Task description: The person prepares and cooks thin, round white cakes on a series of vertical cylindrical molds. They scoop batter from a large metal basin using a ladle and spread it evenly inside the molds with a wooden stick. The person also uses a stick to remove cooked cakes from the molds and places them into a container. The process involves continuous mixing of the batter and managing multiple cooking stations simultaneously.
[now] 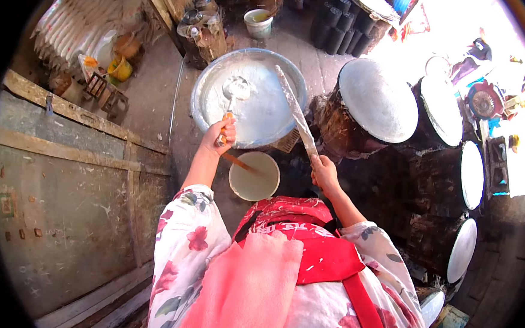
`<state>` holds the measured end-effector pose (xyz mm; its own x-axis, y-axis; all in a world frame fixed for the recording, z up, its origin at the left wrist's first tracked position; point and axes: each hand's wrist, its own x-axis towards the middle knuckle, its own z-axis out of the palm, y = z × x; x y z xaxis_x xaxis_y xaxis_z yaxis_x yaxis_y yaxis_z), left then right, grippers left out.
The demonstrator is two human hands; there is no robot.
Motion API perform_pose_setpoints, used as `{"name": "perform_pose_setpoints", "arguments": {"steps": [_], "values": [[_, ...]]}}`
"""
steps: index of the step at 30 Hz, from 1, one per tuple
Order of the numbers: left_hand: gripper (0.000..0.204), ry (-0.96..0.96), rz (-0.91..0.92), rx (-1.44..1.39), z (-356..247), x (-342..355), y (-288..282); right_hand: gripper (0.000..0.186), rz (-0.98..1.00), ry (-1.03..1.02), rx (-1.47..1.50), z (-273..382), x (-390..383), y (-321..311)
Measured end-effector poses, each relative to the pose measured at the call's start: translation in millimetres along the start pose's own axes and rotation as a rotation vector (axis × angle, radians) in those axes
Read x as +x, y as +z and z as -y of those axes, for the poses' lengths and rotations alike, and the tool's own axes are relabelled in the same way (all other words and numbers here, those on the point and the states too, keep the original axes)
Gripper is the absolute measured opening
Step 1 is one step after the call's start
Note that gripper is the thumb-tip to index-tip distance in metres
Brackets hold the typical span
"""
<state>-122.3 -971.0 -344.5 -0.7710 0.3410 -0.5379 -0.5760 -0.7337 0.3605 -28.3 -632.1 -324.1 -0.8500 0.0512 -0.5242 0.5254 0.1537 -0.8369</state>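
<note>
My left hand [219, 135] is closed around the orange handle of a ladle [237, 89], whose head is coated in white and rests at the surface of the white batter-like stuff [266, 107]. That stuff lies in a wide round basin [199, 94] with a pale rim, in front of me. My right hand [324, 172] grips the near end of a long flat stick [298, 115], crusted with white, which slants up over the basin's right side. Just below the basin stands a bucket [232, 183] of cloudy whitish liquid, with a brown stick [238, 162] leaning in it near my left wrist.
Several drum-like stoves topped with round pale plates [377, 99] curve along my right side. A wooden-framed panel [68, 194] borders the left. Black cylinders [337, 27] are stacked at the back, near a small white bucket [258, 25]. A yellow bucket [120, 68] stands at far left.
</note>
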Motion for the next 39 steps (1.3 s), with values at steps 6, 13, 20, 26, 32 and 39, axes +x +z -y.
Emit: {"name": "perform_pose_setpoints", "arguments": {"steps": [6,13,20,26,32,39], "values": [[0.024,0.362,-0.067,0.540,-4,-51,108,0.034,0.014,-0.049,0.026,17,11,-22],[0.028,0.181,0.140,-0.093,-25,-12,119,0.039,0.109,-0.062,-0.095,26,29,-57],[0.021,0.569,-0.257,0.978,23,-5,191,0.030,0.071,-0.134,0.097,12,52,-95],[0.028,0.043,0.215,0.220,41,23,257,0.027,-0.033,-0.137,0.195,-1,49,-137],[0.038,-0.262,0.450,0.142,102,58,334,0.032,-0.269,-0.210,0.334,-2,22,-201],[0.033,-0.310,0.420,0.552,209,130,392,0.033,-0.463,-0.108,0.413,-30,21,-267]]}}
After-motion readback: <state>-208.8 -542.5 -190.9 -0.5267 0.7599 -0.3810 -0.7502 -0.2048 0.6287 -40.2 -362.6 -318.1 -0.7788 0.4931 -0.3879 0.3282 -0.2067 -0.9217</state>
